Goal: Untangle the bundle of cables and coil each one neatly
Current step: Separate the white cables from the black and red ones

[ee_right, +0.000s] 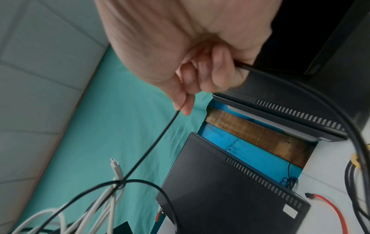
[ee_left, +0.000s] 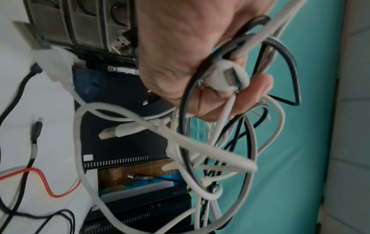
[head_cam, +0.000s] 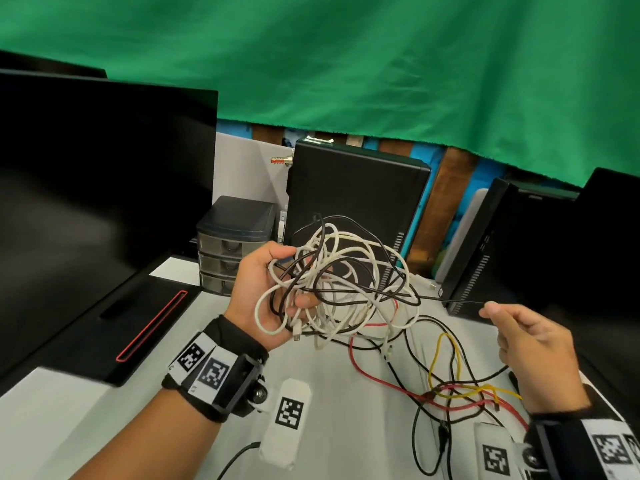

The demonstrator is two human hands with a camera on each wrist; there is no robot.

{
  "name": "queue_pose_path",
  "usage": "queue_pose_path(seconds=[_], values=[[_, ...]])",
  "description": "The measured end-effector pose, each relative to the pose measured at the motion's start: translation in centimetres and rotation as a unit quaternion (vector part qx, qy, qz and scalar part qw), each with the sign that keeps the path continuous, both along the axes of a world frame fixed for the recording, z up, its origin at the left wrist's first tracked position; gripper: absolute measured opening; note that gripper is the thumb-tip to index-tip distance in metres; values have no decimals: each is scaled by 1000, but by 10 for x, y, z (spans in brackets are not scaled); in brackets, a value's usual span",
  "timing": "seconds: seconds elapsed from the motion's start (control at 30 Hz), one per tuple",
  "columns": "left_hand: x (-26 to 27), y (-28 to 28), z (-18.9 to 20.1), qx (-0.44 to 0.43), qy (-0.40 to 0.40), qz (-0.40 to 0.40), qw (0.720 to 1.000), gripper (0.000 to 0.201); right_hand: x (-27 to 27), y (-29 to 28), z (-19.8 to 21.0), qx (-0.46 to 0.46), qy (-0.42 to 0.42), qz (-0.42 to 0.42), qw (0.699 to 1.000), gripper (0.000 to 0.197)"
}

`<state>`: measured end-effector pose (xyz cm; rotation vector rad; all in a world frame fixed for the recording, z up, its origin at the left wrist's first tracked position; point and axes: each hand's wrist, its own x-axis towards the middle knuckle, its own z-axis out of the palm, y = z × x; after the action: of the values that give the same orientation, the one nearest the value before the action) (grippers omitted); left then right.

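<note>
A tangled bundle of white and black cables [head_cam: 341, 282] hangs above the white desk [head_cam: 346, 427], gripped by my left hand [head_cam: 273, 296] with fingers curled through its loops. In the left wrist view the left hand [ee_left: 200, 63] clutches white and black loops around a white connector [ee_left: 228, 77]. A thin black cable [head_cam: 446, 300] runs taut from the bundle to my right hand [head_cam: 519, 337], which pinches it between thumb and forefinger. In the right wrist view the right hand [ee_right: 200, 71] has that black cable [ee_right: 152, 145] running through its fingers. Red [head_cam: 374, 375], yellow [head_cam: 446, 368] and black strands trail on the desk.
A dark monitor [head_cam: 86, 188] stands at left, with a small drawer unit [head_cam: 232, 244] beside it. Two black computer cases [head_cam: 353, 202] [head_cam: 491, 244] stand behind the bundle. A green cloth [head_cam: 346, 64] hangs at the back. Tagged white blocks [head_cam: 287, 420] lie near the front edge.
</note>
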<state>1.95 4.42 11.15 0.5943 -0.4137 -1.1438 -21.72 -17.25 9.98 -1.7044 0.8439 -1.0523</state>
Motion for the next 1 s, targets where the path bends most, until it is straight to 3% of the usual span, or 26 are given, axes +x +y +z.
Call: queue_pose_path(seconds=[0.17, 0.33, 0.4, 0.47, 0.53, 0.6, 0.67, 0.83, 1.0], values=[[-9, 2, 9, -7, -19, 49, 999, 36, 5, 7, -4, 14, 103, 71, 992, 21], [-21, 0, 13, 13, -63, 48, 997, 40, 23, 47, 14, -165, 89, 19, 982, 5], [-26, -3, 12, 23, -72, 48, 996, 43, 25, 82, 31, -291, 7, 1, 957, 8], [-29, -7, 8, 28, -75, 52, 995, 45, 26, 120, 41, -377, -43, 53, 924, 14], [-32, -9, 6, 31, -67, 48, 996, 45, 33, 146, 41, -420, 3, 101, 902, 18], [-36, -10, 6, 40, -66, 49, 996, 49, 47, 156, 34, -465, 118, 86, 873, 14], [-37, -10, 5, 49, -68, 66, 994, 54, 58, 157, 28, -473, 185, 56, 860, 10], [-32, -11, 0, 54, -58, 81, 994, 46, 64, 156, 18, -437, 145, 58, 886, 13], [-41, -16, -2, 41, -134, 55, 989, 34, 73, 151, 18, -426, 211, 33, 879, 17]])
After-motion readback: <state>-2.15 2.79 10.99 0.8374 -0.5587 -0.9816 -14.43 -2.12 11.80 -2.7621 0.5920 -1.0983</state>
